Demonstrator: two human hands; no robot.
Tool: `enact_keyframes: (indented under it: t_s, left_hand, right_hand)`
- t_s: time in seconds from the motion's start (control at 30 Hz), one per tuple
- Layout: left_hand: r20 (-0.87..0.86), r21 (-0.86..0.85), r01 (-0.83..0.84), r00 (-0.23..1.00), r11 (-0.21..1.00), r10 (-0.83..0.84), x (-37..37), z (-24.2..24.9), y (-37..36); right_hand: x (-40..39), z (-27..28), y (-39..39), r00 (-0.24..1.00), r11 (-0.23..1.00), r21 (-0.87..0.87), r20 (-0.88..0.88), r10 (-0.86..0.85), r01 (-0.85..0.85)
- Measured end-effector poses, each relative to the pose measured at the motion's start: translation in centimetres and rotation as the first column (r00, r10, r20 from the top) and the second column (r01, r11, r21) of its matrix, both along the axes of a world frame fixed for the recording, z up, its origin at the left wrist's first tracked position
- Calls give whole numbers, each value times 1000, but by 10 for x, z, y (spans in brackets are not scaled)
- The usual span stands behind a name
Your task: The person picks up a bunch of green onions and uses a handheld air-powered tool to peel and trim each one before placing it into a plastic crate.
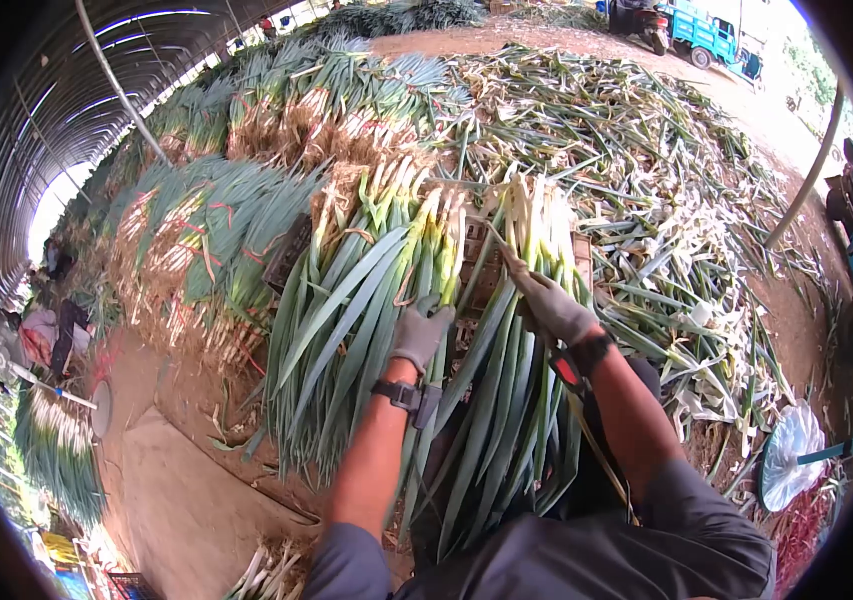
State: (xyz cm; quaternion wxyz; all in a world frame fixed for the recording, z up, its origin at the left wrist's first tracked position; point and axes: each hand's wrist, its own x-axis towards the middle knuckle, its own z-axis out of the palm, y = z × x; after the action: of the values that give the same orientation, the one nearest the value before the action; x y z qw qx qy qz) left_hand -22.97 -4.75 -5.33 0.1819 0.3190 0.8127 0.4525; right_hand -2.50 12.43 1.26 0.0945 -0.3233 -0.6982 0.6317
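My left hand (420, 336), in a grey glove, is closed round green onion stalks in the left pile (356, 280). These long green onions lie with white root ends away from me and green leaves hanging towards me. My right hand (553, 303), also gloved, reaches over the right bunch of green onions (536, 235), fingers pressed together and pointing at the white stems. A thin strip runs past its fingertips; I cannot tell what it grips. A red and black object (565, 369) shows below my right wrist. Part of a brown crate (484, 268) appears between the bunches.
Tied green onion bundles (171, 220) cover the ground on the left and at the back. Discarded leaves (666, 250) are heaped to the right. A flat board (186, 500) lies at lower left. A plastic-covered round seat (791, 457) stands at right, and a blue cart (701, 35) farther back.
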Motion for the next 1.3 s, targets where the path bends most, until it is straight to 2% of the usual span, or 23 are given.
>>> enact_keyframes:
  t_s: [0.03,0.1,0.13,0.23,0.27,0.3,0.33,0.4,0.43,0.53,0.67,0.7,0.73,0.8,0.87,0.93,1.0,1.1,1.23,1.3]
  left_hand:
    - [162,104,18,986,994,-34,-6,3,7]
    - [114,74,50,992,996,-59,-14,23,21]
    - [89,60,67,993,996,-72,-16,32,30]
    - [64,179,117,989,977,-130,-10,50,60]
    - [59,207,131,988,970,-146,-6,56,71]
    - [162,249,108,975,962,-151,-11,44,89]
    - [-88,290,157,987,944,-137,-1,49,101]
    - [-172,215,132,980,968,-96,17,57,122]
    - [-135,88,103,987,991,-91,30,71,127]
    - [-50,87,158,987,984,-154,34,54,149]
    - [-123,42,138,984,989,-132,40,52,160]
    - [-27,69,155,988,986,-154,39,56,159]
    - [-37,142,194,981,971,-191,23,35,162]
    - [6,149,231,972,962,-234,9,25,160]
    - [-167,121,168,975,978,-147,16,26,155]
    - [-370,-245,18,922,969,-111,14,30,155]
    - [-541,-380,-97,830,920,-136,12,30,152]
    - [-676,-468,-140,692,872,-252,15,39,143]
    - [-662,-479,-83,689,874,-297,12,42,142]
    - [-672,-442,-77,689,894,-274,13,43,145]
  right_hand:
    - [16,4,-3,999,996,-79,-9,33,-34]
    - [49,13,-8,995,967,-235,-46,86,-95]
    - [64,14,2,983,967,-226,107,148,-121]
    - [90,6,14,998,900,-433,-26,-54,37]
    - [95,0,20,995,892,-452,-87,-48,4]
    - [100,-7,26,989,884,-467,-144,-42,-30]
    - [103,-7,29,979,879,-473,-200,-36,-64]
    - [111,-6,31,964,869,-488,-261,-58,-80]
    - [114,-2,30,954,864,-495,-291,-68,-89]
    - [127,11,32,969,864,-499,-237,-68,-61]
    - [134,-4,36,959,849,-526,-262,-109,-47]
    - [135,-6,36,950,861,-507,-286,-125,-40]
    - [137,-4,36,965,874,-484,-246,-88,-44]
    - [138,7,37,986,897,-436,-167,-8,-66]
    - [134,18,33,994,912,-396,-65,84,-103]
    - [129,20,28,988,928,-342,-16,151,-147]
    - [126,17,25,985,919,-359,-2,175,-164]
    - [118,8,22,993,929,-354,-6,116,-110]
    - [103,4,23,996,936,-344,-72,57,-78]
    - [90,-2,30,998,952,-301,-21,52,-56]
